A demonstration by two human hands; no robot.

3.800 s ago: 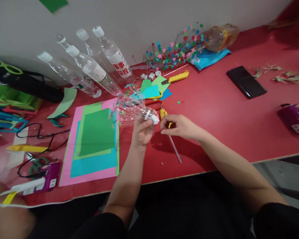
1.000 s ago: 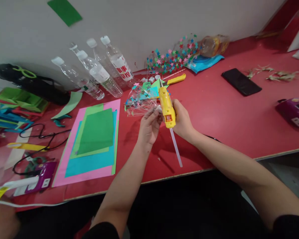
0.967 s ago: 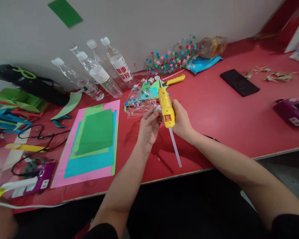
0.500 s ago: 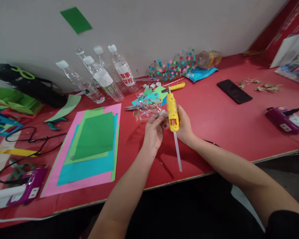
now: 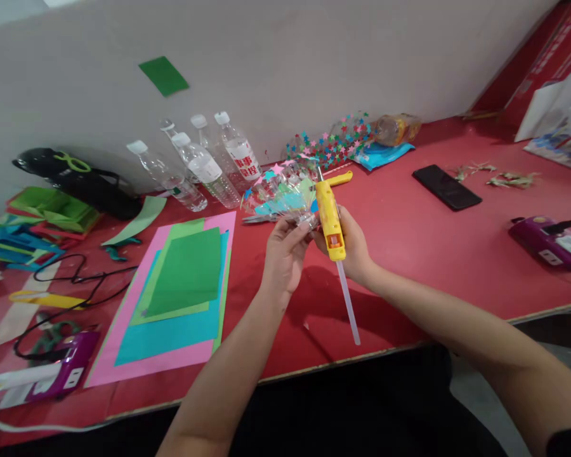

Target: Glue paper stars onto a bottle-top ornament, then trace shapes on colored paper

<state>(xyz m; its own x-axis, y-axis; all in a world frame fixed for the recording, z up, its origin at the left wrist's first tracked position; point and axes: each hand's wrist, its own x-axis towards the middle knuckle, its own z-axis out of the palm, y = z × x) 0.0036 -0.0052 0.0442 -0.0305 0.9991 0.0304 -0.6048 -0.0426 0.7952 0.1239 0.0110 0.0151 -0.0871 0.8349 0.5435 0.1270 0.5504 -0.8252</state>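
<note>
My left hand (image 5: 284, 254) is closed around the gathered end of a clear plastic piece, whose thin strips fan out with coloured stars (image 5: 276, 169) at their tips. My right hand (image 5: 354, 244) grips a yellow hot glue gun (image 5: 332, 219), nozzle pointing away from me. A long translucent glue stick (image 5: 348, 304) sticks out of its back end. Both hands are close together above the red table, the right fingers partly hidden behind the gun. Beyond the gun lies a yellow utility knife (image 5: 340, 179). Scissors (image 5: 257, 219) lie left of the plastic piece, partly covered.
Several clear bottles (image 5: 204, 168) stand by the wall. Coloured paper sheets (image 5: 185, 273) are stacked at left, near a black bottle (image 5: 78, 181) and a purple power strip (image 5: 71, 362). Star-covered plastic (image 5: 330, 143) lies at the back. A phone (image 5: 447, 187) rests at right.
The plastic piece has turned in my left hand, and its starred strips now spread up and left. The glue gun remains in my right hand. The view has shifted slightly.
</note>
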